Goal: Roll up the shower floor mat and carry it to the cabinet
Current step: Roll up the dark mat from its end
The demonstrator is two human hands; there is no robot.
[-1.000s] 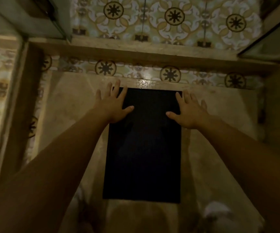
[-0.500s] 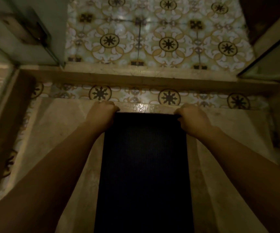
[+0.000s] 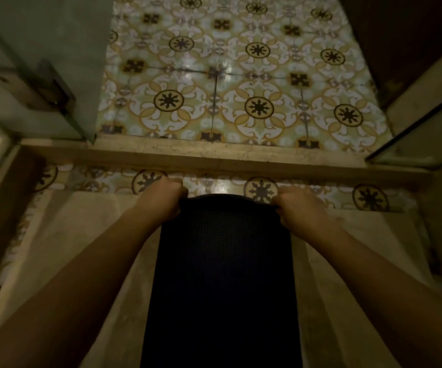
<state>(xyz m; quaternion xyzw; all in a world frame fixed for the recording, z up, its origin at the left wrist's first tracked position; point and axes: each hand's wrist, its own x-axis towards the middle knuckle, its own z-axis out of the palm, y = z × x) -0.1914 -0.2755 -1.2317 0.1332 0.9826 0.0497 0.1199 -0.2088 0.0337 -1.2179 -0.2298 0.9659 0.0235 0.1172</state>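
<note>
A patterned tile floor [image 3: 241, 83] with dark star medallions fills the far half of the view. Nearer lies the plain beige shower floor [image 3: 87, 248], where the dark mat [image 3: 222, 274] runs lengthwise down the middle toward the camera and out of the bottom edge. A raised stone curb [image 3: 214, 158] crosses the whole width between the two floors, just beyond the mat's far end, with a narrow strip of patterned tile between curb and mat. A glass door panel [image 3: 55, 62] with a metal hinge [image 3: 42, 88] stands at the left end of the curb, and a second glass panel [image 3: 427, 134] at the right end. The left hand [image 3: 161, 200] and the right hand [image 3: 299, 208] each grip a far corner of the mat, fingers curled tight around its edge, which arches up off the floor between them.
</note>
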